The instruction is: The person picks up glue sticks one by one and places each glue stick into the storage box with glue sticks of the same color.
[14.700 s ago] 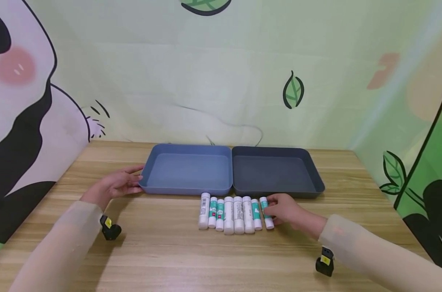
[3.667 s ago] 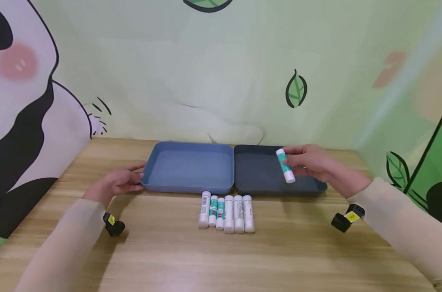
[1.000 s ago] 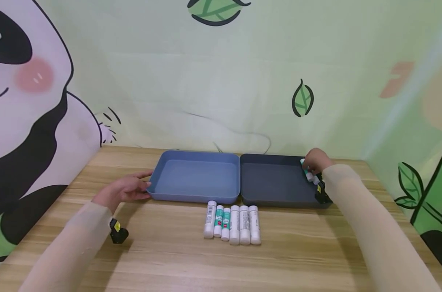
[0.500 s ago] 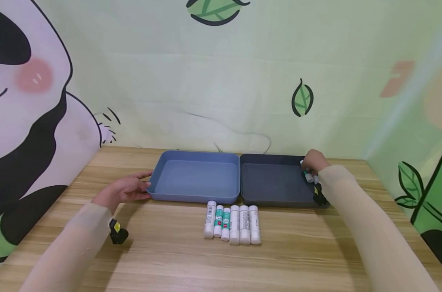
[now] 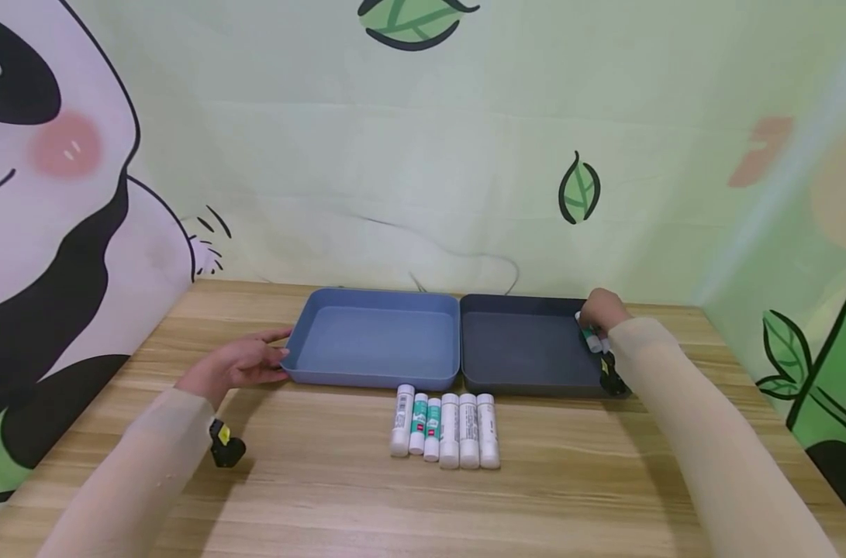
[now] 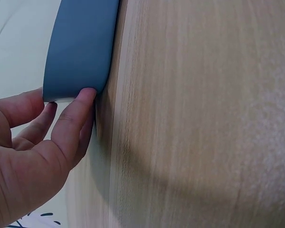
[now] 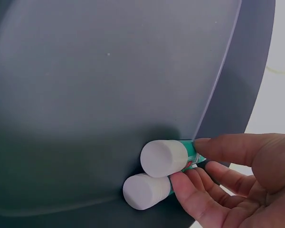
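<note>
At the left, I see the person's left grip (image 5: pixel 237 364) loose rather than clenched, fingertips against the end of a blue tray (image 5: pixel 367 341), apparently steadying it. Just in front on the worktop (image 5: pixel 311 496) lies a row of six capped sticks, glue by the look of them: a large white stick (image 5: pixel 402 422), two small green-labelled sticks (image 5: pixel 419 425), then three large white sticks (image 5: pixel 467 430).

Beside the blue tray stands a dark tray (image 5: pixel 520 341). At its right end the right grip (image 5: pixel 604 308) pinches a green-labelled stick (image 7: pixel 164 158) between thumb and finger, down inside the tray, beside another stick (image 7: pixel 143 191) near the right wall. Whether their caps touch, I can't tell.

I'd judge this the lining-up step, one small stick being set alongside its mate. The next move seems to call for settling it straight, then easing the fingers off without rolling the neighbour.
</note>
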The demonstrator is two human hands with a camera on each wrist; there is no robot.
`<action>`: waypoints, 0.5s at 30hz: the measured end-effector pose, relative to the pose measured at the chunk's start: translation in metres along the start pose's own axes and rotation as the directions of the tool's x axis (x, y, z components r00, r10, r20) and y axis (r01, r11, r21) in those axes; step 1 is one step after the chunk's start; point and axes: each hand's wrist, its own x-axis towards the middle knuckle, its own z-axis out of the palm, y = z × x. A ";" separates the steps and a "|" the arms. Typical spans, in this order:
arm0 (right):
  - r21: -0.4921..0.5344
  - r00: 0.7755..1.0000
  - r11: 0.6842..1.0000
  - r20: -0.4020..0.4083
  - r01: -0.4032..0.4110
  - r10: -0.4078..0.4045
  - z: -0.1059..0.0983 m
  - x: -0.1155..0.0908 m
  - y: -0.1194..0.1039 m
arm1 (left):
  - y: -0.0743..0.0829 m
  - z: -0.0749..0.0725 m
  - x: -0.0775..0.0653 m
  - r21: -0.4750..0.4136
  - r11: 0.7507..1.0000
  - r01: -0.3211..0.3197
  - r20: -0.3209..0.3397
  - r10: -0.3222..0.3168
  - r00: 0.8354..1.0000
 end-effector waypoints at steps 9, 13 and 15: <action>0.029 1.000 1.000 0.027 -0.005 0.004 -0.005 -0.004 -0.002 | 0.000 0.001 0.000 -0.003 1.000 -0.002 0.005 0.002 1.000; 0.036 0.999 0.999 0.039 -0.007 0.005 -0.018 -0.010 -0.008 | 0.000 0.001 0.000 0.000 1.000 -0.003 0.004 0.003 1.000; 0.074 0.999 0.997 0.047 -0.003 0.000 -0.026 -0.012 -0.011 | -0.001 0.000 -0.001 0.003 1.000 -0.004 0.003 0.004 1.000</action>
